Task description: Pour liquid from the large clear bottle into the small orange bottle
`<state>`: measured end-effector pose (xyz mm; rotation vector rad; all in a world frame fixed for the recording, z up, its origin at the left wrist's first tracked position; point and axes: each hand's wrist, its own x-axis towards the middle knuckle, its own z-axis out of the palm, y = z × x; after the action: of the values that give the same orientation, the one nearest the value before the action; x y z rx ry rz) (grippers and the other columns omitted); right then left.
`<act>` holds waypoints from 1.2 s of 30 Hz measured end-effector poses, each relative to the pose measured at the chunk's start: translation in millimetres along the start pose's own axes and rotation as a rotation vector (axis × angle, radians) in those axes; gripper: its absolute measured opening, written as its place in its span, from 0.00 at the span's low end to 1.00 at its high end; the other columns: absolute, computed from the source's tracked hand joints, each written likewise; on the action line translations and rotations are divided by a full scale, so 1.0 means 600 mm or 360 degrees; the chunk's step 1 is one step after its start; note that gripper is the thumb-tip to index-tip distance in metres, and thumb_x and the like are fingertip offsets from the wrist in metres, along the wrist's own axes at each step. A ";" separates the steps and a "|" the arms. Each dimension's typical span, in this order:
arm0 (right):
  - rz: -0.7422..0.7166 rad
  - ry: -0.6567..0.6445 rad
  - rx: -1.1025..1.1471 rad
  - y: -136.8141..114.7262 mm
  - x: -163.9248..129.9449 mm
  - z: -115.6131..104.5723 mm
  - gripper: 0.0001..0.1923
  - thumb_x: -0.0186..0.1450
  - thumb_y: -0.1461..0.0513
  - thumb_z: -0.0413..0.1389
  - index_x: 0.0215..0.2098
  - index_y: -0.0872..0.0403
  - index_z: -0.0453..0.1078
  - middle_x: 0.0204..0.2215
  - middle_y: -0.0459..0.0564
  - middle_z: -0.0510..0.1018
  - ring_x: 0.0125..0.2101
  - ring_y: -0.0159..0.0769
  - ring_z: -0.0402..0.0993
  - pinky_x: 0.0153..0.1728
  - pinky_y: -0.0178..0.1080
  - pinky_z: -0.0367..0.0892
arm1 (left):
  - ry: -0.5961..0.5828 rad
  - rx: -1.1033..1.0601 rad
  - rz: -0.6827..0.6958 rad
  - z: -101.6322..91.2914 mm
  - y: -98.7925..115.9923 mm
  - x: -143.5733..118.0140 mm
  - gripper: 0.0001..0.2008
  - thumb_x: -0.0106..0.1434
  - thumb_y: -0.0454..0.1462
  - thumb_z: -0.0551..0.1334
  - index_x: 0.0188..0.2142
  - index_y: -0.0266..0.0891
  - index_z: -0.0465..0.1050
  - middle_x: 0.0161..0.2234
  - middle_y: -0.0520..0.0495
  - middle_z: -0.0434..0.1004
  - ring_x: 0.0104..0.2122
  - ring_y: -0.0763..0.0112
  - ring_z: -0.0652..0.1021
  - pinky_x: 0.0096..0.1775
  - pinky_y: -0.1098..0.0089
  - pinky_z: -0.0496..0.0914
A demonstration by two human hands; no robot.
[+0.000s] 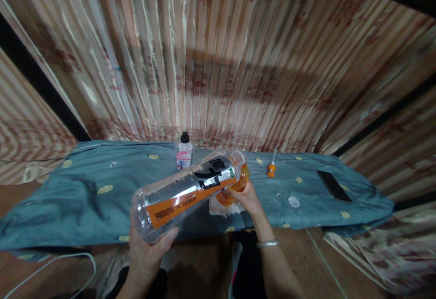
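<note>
My left hand (pixel 150 249) grips the base end of a large clear plastic bottle (pixel 190 190) with an orange and silver label. The bottle lies tilted across the middle, its mouth toward the upper right. Behind that mouth, my right hand (pixel 247 197) is wrapped round an orange bottle (pixel 242 178), mostly hidden by the clear one. Whether the two bottles touch cannot be made out. A white cloth (pixel 226 208) lies beneath the orange bottle. Right of my right hand, an orange pump top (pixel 271 170) with a thin tube rests on the bed-like surface.
A clear bottle with a black cap and pink label (pixel 184 154) stands at the back. On the teal patterned cover (pixel 85 199) lie a white round cap (pixel 293 202) and a dark phone (pixel 334 185) to the right. A striped curtain (pixel 204 63) hangs behind. A white cable (pixel 68 256) loops at lower left.
</note>
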<state>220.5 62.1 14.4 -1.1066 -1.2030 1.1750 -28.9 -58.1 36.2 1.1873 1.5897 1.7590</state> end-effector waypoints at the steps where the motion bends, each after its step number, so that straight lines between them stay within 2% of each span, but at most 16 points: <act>1: 0.0002 -0.0002 -0.0004 0.000 0.000 0.000 0.30 0.41 0.54 0.76 0.41 0.51 0.74 0.41 0.51 0.86 0.42 0.49 0.83 0.48 0.49 0.76 | 0.0004 -0.0025 -0.0019 0.000 0.000 0.000 0.31 0.50 0.50 0.73 0.49 0.39 0.71 0.46 0.41 0.79 0.47 0.50 0.80 0.52 0.51 0.74; 8: 0.0022 -0.0019 -0.0003 0.001 0.001 0.001 0.30 0.41 0.54 0.76 0.40 0.51 0.73 0.40 0.51 0.86 0.42 0.48 0.83 0.48 0.48 0.76 | 0.0003 -0.0128 -0.0091 0.003 0.013 -0.001 0.45 0.47 0.49 0.74 0.62 0.39 0.64 0.52 0.39 0.77 0.50 0.49 0.79 0.54 0.52 0.73; 16: 0.0017 -0.0008 0.0007 0.005 0.003 0.000 0.30 0.41 0.54 0.76 0.39 0.51 0.73 0.39 0.50 0.86 0.41 0.48 0.83 0.48 0.48 0.76 | 0.0011 -0.0072 -0.0084 0.002 0.008 0.000 0.45 0.47 0.51 0.74 0.62 0.39 0.64 0.51 0.39 0.77 0.51 0.48 0.79 0.57 0.49 0.71; 21: 0.0018 -0.0024 -0.0027 0.004 0.003 -0.002 0.30 0.42 0.54 0.75 0.40 0.50 0.73 0.40 0.51 0.86 0.42 0.49 0.83 0.48 0.49 0.75 | 0.0034 -0.0107 -0.0118 0.004 0.012 0.000 0.41 0.46 0.51 0.74 0.57 0.40 0.68 0.46 0.41 0.79 0.47 0.48 0.80 0.52 0.50 0.74; 27: 0.0022 -0.0005 -0.0001 0.000 0.001 0.001 0.30 0.41 0.54 0.75 0.39 0.50 0.73 0.39 0.51 0.86 0.42 0.48 0.83 0.48 0.49 0.76 | 0.0028 -0.0123 -0.0101 0.005 0.010 -0.001 0.28 0.47 0.51 0.74 0.42 0.42 0.71 0.44 0.43 0.79 0.44 0.51 0.80 0.49 0.53 0.75; 32: 0.0014 0.0008 -0.0019 -0.003 0.000 0.002 0.28 0.42 0.55 0.75 0.39 0.50 0.73 0.40 0.50 0.86 0.42 0.49 0.83 0.49 0.50 0.76 | 0.0001 -0.0041 -0.0074 0.003 0.008 0.000 0.26 0.48 0.51 0.73 0.41 0.42 0.70 0.42 0.45 0.80 0.45 0.51 0.81 0.51 0.52 0.74; 36: 0.0047 0.0004 0.0014 0.000 0.002 0.001 0.31 0.39 0.54 0.76 0.39 0.50 0.73 0.40 0.51 0.86 0.42 0.51 0.83 0.50 0.51 0.76 | -0.0018 -0.0062 -0.0105 0.002 0.010 0.003 0.24 0.49 0.51 0.73 0.39 0.43 0.69 0.38 0.47 0.81 0.40 0.53 0.82 0.47 0.54 0.76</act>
<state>219.6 63.6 14.6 -1.1219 -1.1821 1.1999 -27.6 -57.3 42.2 1.1118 1.5629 1.7306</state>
